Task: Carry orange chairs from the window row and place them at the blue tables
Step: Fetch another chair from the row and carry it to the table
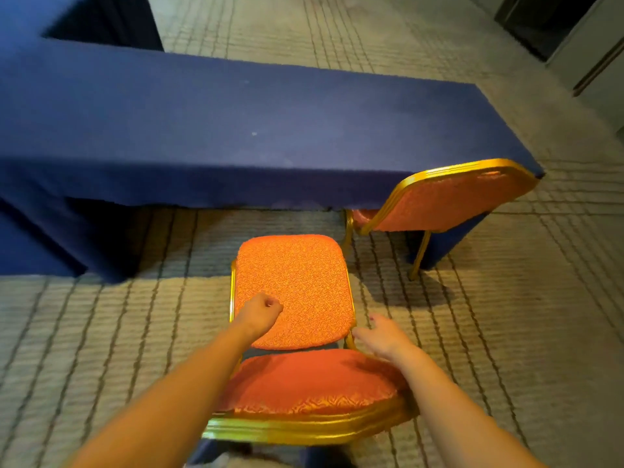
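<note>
An orange chair (293,285) with a gold frame stands on the carpet right in front of me, its seat facing the blue table (236,123) and its backrest nearest me. My left hand (261,310) hovers over the rear left of the seat with its fingers curled into a fist; nothing shows inside it. My right hand (381,332) is at the seat's rear right corner, fingers relaxed and pointing at the gold frame post. A second orange chair (449,201) is tucked at the table's right end.
A second blue-clothed table (67,15) stands at the far left, and the cloth of another (30,238) hangs at the near left. Striped carpet (506,332) spreads to the right. A dark doorway (547,18) sits at the top right.
</note>
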A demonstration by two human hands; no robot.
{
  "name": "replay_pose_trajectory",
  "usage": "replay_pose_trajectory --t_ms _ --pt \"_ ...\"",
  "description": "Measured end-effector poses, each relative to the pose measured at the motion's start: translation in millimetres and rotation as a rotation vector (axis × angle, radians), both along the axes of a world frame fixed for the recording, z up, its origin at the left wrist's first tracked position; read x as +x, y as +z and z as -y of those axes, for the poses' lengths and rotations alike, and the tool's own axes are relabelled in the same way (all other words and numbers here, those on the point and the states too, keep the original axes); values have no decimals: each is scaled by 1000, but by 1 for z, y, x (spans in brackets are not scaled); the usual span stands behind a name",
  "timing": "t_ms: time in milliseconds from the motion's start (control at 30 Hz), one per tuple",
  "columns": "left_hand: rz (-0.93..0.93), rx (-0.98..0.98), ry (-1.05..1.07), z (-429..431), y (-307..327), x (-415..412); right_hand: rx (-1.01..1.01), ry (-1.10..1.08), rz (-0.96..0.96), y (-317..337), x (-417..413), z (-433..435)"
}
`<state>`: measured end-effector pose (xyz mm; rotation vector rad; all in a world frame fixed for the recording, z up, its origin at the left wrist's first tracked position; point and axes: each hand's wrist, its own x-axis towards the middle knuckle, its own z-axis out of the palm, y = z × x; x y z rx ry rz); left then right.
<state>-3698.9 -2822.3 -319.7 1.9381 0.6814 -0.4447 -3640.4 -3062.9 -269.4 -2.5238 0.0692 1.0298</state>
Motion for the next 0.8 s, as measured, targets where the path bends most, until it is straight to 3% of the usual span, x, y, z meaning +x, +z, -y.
replay_pose_trajectory --t_ms 133,333,600,800 --pt "-71 65 139 12 -5 -20 -19 116 -40 -18 14 13" --pt "-209 103 186 2 -26 -45 -143 268 -158 -56 23 23" --pt "-465 121 67 -13 -63 -55 -269 282 -309 -103 29 34" --pt "-614 177 -52 -16 -86 -58 -291 170 -410 -124 37 37"
